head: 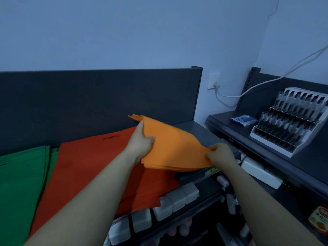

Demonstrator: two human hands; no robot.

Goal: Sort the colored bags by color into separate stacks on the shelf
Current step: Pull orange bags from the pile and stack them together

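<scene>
Both hands, left hand [141, 141] and right hand [219, 152], pinch the orange bags [174, 146] above the shelf [197, 129], right of the red stack [92, 167]; advisable to lower them level, edges squared, apart from red.

Dim, cool bluish cast, flat ambient light, no clear source. No hard shadows, no glare. Whole frame soft and slightly blurred; lower shelf [195, 208] items murky. Wide-angle bend: back panel [97, 96] top edge curves, forearms stretch toward the bottom corners.
</scene>
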